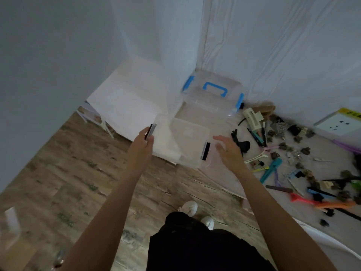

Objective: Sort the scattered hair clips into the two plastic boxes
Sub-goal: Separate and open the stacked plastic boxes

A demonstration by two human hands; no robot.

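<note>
head view: only camera, looks down at both hands
progress: barely started, my read; clips not yet sorted
left hand (143, 138): fingers curled round the black latch edge of the near box (187, 142), holding that side
right hand (227, 148): fingers spread and relaxed, holding nothing, just beside the box's other latch
near box: clear, between the two hands, looks empty; lid on or off, cannot tell
far box (214, 92): beyond both hands, in the corner, blue handle and clasps, lid on, looks empty
hair clips (293, 159): loose pile right of the right hand, all outside the boxes
left to do: open boxes, move every clip in
surface: pale cloth (218, 173) under boxes and clips
room: white draped walls, wood-look floor (78, 173) below the left hand, socket plate (340, 124) far right, white shoes (195, 212) near the body
</note>
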